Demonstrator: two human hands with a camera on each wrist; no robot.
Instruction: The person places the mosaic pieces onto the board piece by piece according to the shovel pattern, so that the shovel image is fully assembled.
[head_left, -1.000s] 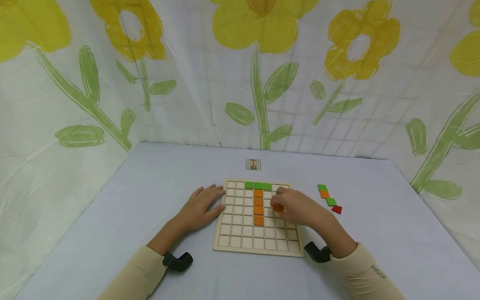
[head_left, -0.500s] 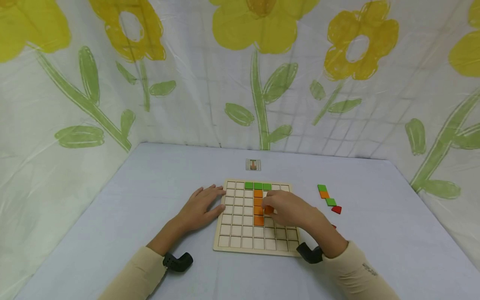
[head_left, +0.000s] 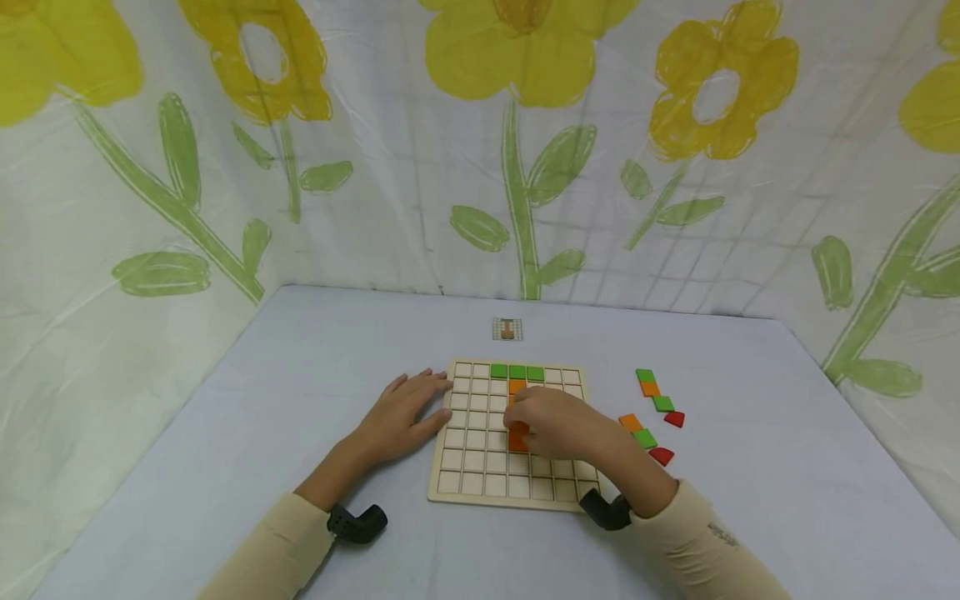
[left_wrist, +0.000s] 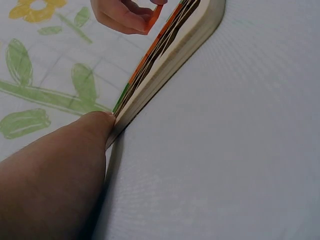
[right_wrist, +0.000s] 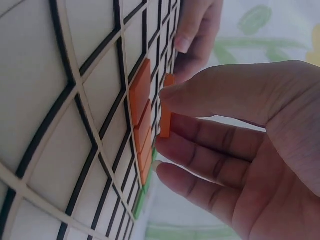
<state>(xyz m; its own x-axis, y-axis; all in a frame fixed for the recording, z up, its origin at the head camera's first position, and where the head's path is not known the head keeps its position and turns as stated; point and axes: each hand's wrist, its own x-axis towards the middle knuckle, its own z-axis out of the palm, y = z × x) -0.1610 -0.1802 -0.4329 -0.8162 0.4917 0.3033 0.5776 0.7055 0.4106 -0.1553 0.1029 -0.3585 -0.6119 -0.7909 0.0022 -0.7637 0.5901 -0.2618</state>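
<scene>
A wooden grid board (head_left: 472,483) lies on the table. Three green square tiles (head_left: 517,372) fill part of its far row, and a column of orange tiles (right_wrist: 140,95) runs toward me from the middle one. My right hand (head_left: 558,422) pinches another orange square tile (right_wrist: 166,107) between thumb and fingertips. In the right wrist view, that tile stands on edge, apart from the column and over the cells left of it. My left hand (head_left: 408,417) lies with fingers extended at the board's left edge, thumb touching the side.
Right of the board lie loose tiles: an orange square (head_left: 631,422), a green square (head_left: 644,438) and a red rounded piece (head_left: 662,456). Farther back are more green and orange squares and a red piece (head_left: 675,419). A small picture card (head_left: 507,329) lies beyond the board.
My right hand has moved left across the board with the orange tile, now over the orange column. Loose tiles beside my right forearm have come into view. My left hand stays put.
</scene>
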